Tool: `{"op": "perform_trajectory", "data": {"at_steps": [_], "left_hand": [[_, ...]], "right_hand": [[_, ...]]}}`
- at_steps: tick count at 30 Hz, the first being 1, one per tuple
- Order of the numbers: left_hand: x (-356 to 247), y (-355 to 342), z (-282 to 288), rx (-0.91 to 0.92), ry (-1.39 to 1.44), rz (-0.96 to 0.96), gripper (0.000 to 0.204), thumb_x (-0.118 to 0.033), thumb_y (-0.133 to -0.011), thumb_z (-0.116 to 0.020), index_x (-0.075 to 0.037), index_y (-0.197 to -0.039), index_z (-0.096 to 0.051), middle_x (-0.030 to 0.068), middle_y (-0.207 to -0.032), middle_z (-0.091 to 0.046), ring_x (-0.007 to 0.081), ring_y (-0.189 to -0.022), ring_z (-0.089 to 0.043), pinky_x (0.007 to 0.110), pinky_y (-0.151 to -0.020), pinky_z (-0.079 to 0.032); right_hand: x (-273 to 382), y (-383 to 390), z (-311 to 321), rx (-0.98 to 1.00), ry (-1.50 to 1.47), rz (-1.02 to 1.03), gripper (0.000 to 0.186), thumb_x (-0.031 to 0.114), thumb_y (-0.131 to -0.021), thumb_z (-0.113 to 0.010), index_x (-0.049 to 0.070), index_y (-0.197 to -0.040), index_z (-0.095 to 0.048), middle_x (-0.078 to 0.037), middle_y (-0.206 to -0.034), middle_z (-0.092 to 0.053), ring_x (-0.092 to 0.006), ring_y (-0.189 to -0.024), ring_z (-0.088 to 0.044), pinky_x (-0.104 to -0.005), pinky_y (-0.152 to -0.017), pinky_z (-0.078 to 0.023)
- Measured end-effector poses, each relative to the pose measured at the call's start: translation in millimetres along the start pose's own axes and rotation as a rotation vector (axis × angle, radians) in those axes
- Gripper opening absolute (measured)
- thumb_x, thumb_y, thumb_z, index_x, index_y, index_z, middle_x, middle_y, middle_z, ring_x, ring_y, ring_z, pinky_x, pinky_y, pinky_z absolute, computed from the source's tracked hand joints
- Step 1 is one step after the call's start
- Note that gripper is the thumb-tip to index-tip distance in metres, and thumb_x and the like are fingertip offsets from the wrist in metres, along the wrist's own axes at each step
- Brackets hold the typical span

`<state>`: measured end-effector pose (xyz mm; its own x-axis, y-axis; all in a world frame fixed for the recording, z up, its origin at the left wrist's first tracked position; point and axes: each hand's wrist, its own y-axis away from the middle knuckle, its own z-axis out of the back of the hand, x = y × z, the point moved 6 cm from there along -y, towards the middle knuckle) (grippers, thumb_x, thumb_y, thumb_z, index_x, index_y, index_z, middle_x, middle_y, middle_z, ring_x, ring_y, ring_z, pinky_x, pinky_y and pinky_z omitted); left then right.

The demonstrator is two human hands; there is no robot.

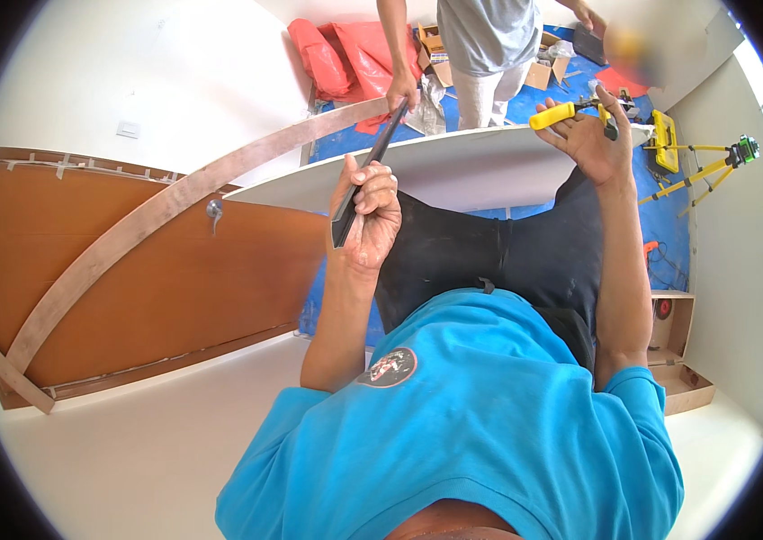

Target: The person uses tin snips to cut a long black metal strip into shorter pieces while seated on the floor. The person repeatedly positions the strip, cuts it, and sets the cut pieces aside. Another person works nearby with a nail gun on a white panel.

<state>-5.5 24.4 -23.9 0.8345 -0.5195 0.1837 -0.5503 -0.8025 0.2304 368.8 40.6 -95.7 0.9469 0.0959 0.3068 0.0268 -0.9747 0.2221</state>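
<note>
Black and slim, an angled strip (pixel 381 147) runs from near left toward the far side, its near end in the person's left hand (pixel 372 211), fingers curled closely round it; a co-worker's hand (pixel 403 91) grips the far end. Over on the right, the right hand (pixel 599 151), fingers loosely spread, has a yellow-handled tool (pixel 552 116) held across it. A white panel (pixel 462 166) spans between the two people.

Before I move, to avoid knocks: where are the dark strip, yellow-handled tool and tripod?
Dark strip (pixel 385 141), head view: its middle stretch.
Yellow-handled tool (pixel 553 116), head view: its handle.
Tripod (pixel 706 171), head view: a yellow leg.
</note>
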Motion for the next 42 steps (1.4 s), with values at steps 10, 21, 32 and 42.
{"op": "perform_trajectory", "data": {"at_steps": [10, 21, 32, 42], "left_hand": [[-3.6, 2.9, -3.0, -0.017, -0.044, 0.15, 0.027, -0.018, -0.121, -0.061, 0.006, -0.112, -0.058, 0.0054, -0.085, -0.057, 0.0106, -0.068, -0.048, 0.025, -0.055, -0.048], [-23.0, 46.8, 13.6, 0.052, -0.094, 0.19, 0.03, -0.014, -0.121, -0.049, 0.011, -0.136, -0.055, 0.0051, -0.085, -0.051, 0.0118, -0.061, -0.045, 0.027, -0.048, -0.045], [-20.9, 118.7, 14.1, 0.148, -0.433, -0.029, 0.024, -0.011, -0.119, -0.056, 0.004, -0.137, -0.055, 0.0024, -0.08, -0.053, 0.0088, -0.054, -0.045, 0.021, -0.04, -0.042], [-51.3, 195.0, 14.6, 0.172, -1.024, -0.292, 0.031, -0.012, -0.106, -0.068, -0.012, -0.134, -0.054, -0.0053, -0.072, -0.051, 0.0062, -0.049, -0.042, 0.023, -0.04, -0.035]], "right_hand": [[2.0, -0.3, -7.2, 0.038, 0.202, -0.004, 0.099, 0.057, -0.106, -0.069, -0.015, -0.164, -0.031, -0.035, -0.154, -0.054, -0.0533, -0.15, -0.056, -0.0739, -0.122, -0.049], [9.9, -15.6, 10.0, 0.124, 0.074, 0.054, 0.067, 0.056, -0.104, -0.073, 0.012, -0.152, -0.06, -0.022, -0.153, -0.064, -0.0419, -0.144, -0.062, -0.0683, -0.123, -0.046], [9.7, -67.5, -8.0, -0.025, -0.07, 0.229, 0.127, 0.089, -0.102, -0.06, -0.005, -0.178, -0.021, -0.024, -0.176, -0.043, -0.0355, -0.165, -0.043, -0.0591, -0.133, -0.031], [-92.2, -73.7, -43.5, 0.099, 2.042, 0.235, 0.083, 0.055, -0.102, -0.078, -0.005, -0.156, -0.059, -0.034, -0.145, -0.069, -0.0492, -0.137, -0.068, -0.0687, -0.115, -0.047]]}}
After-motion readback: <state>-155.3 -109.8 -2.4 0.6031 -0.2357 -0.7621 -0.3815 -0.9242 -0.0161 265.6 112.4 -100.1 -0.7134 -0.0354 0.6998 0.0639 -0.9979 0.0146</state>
